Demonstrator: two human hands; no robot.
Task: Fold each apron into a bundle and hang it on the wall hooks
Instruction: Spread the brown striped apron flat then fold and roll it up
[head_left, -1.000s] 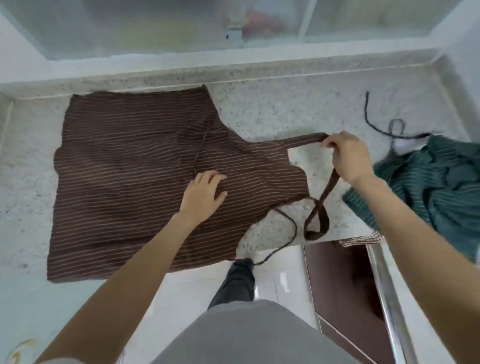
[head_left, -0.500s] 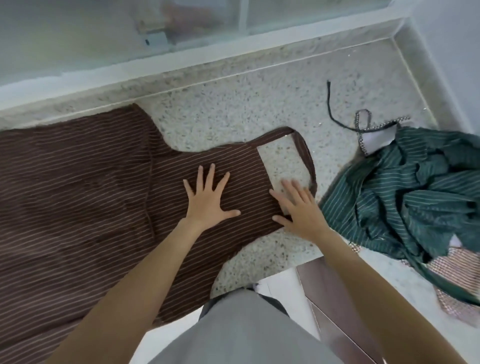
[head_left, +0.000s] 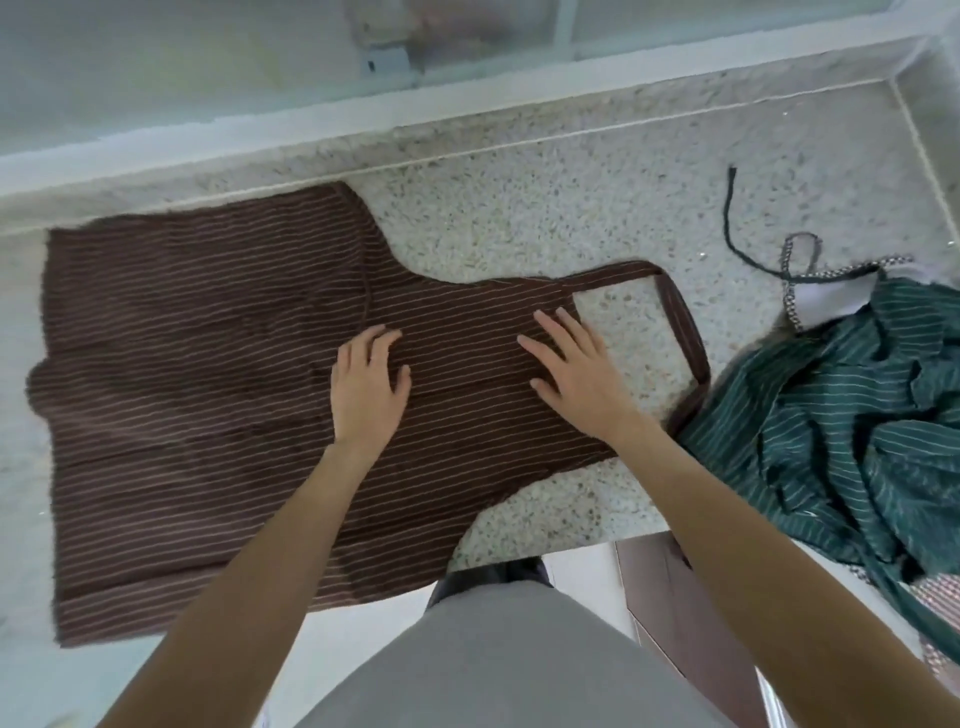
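Pressing flat on the brown apron (head_left: 208, 395): left hand (head_left: 369, 389) and right hand (head_left: 576, 379), fingers spread, gripping nothing. Green apron (head_left: 841, 431) sits crumpled just right of it on the counter (head_left: 545, 208).

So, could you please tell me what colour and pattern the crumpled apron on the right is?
Dark green apron with thin pale stripes, seen in the head view.

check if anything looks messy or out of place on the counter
The green apron lies crumpled in a heap at the counter's right end, its dark tie straggling loose. The brown apron is spread flat under both hands.
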